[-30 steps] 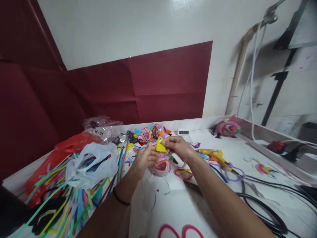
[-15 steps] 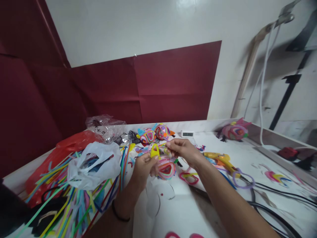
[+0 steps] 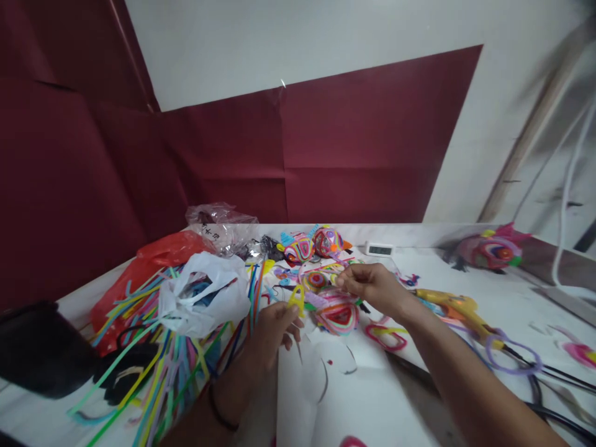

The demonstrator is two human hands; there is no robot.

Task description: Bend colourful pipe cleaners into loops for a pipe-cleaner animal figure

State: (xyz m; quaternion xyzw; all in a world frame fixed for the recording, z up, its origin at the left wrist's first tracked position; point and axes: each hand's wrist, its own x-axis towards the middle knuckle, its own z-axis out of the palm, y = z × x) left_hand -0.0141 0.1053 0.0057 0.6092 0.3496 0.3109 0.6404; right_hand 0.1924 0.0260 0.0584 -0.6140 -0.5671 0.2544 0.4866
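Observation:
My left hand (image 3: 275,329) pinches a small yellow looped piece (image 3: 297,300) between thumb and fingers. To its right, my right hand (image 3: 367,284) is closed in a pinch above a colourful striped craft piece (image 3: 339,312); something small and pale shows at its fingertips, too small to name. The two hands are apart. Between and behind them lies another round multicoloured piece (image 3: 316,280). A pink loop with a yellow strip (image 3: 386,336) rests on the table, right of the striped piece.
Colourful pipe cleaners (image 3: 174,372), a white plastic bag (image 3: 205,295) and a red bag (image 3: 158,251) fill the left. A yellow glue gun (image 3: 451,307) with cables lies right. Two round crafts (image 3: 298,248), a small digital display (image 3: 379,249) and a pink craft (image 3: 491,251) stand behind.
The view has swung left, so things appear further right. My right hand has drawn away from the yellow piece, which stays in my left hand, and the gap between the hands is wider.

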